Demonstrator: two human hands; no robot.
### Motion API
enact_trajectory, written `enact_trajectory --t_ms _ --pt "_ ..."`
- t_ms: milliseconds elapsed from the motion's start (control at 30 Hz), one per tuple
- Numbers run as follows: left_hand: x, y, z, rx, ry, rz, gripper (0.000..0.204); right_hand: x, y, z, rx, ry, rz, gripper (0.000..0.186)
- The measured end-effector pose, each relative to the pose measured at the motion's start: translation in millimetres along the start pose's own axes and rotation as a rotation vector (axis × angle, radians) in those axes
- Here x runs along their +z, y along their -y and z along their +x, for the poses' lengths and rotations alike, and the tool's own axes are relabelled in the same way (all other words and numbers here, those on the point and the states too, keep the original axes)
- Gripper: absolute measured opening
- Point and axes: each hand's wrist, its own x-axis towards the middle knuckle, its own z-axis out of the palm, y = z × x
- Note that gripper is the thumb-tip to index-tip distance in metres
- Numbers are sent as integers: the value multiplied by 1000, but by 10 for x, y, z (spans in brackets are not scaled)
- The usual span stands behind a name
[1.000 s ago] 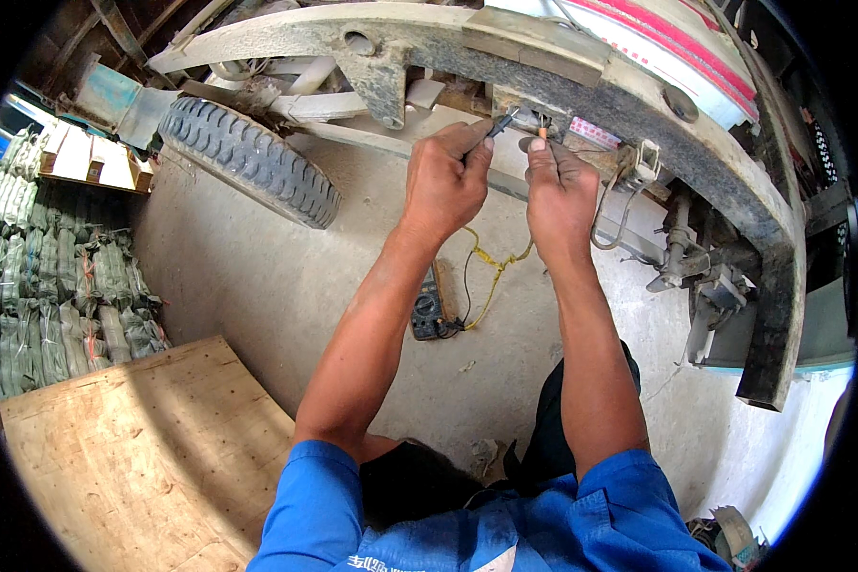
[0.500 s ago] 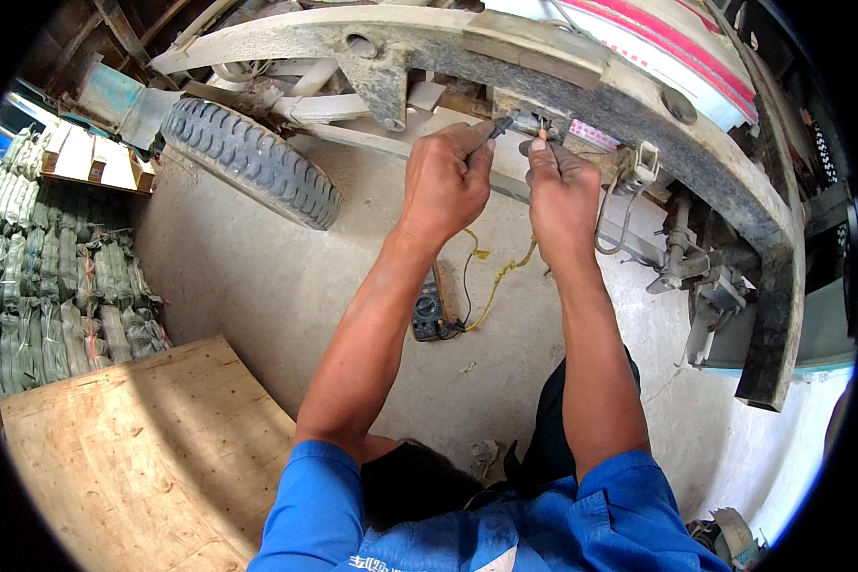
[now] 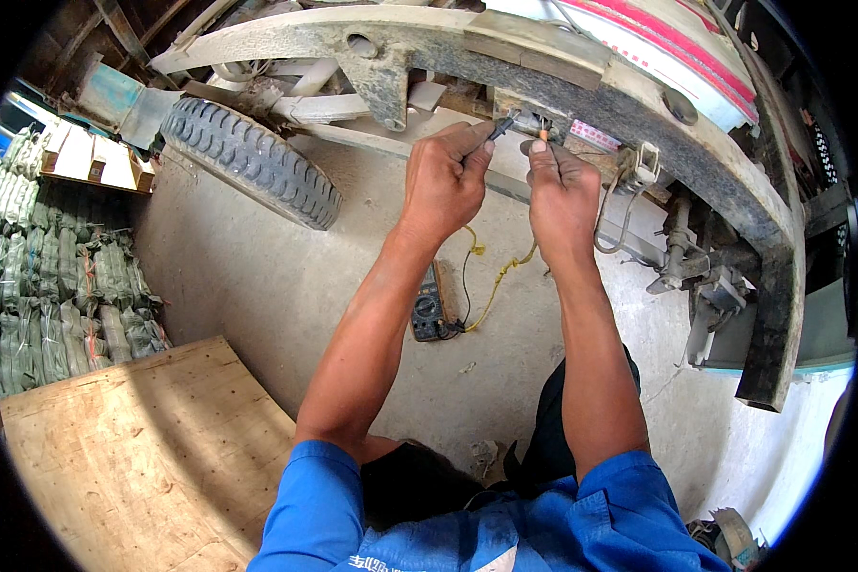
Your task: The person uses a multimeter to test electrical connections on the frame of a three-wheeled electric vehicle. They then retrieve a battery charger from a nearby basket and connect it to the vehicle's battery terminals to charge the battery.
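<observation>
My left hand (image 3: 445, 181) is closed around a black test probe (image 3: 502, 126), its tip pointing up and right at the underside of the vehicle frame. In my right hand (image 3: 564, 195) an orange-red test probe (image 3: 543, 135) is pinched between thumb and fingers, tip upward. Both tips are close to a small fitting (image 3: 536, 116) behind the frame rail; whether they touch it I cannot tell. On the floor between my forearms lies a dark multimeter (image 3: 429, 310), partly hidden by my left arm. A yellow lead (image 3: 498, 283) and a dark lead (image 3: 466, 276) run up from it.
The heavy curved frame rail (image 3: 439, 48) spans the far side, with a treaded tyre (image 3: 248, 157) at left. A connector with cable (image 3: 643, 164) hangs right of my right hand. Plywood (image 3: 143, 448) is at near left, below stacked green bundles (image 3: 62, 276).
My left thumb has shifted slightly along the black probe, leaving a little more of it showing. My right hand stays almost still.
</observation>
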Motion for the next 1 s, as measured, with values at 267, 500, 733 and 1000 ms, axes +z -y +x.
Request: enact_trajectory --t_ms 267,500,733,1000 --pt "12 36 -6 11 -9 -27 16 -3 1 -5 2 22 30 32" --pt "9 28 -13 -8 -8 -24 16 -6 57 -20 37 30 54 33" --pt "4 12 -8 -9 -3 -18 17 -11 36 -12 17 32 39 32" --pt "16 20 -15 -15 -17 -22 15 -30 -32 5 27 57 -31 29"
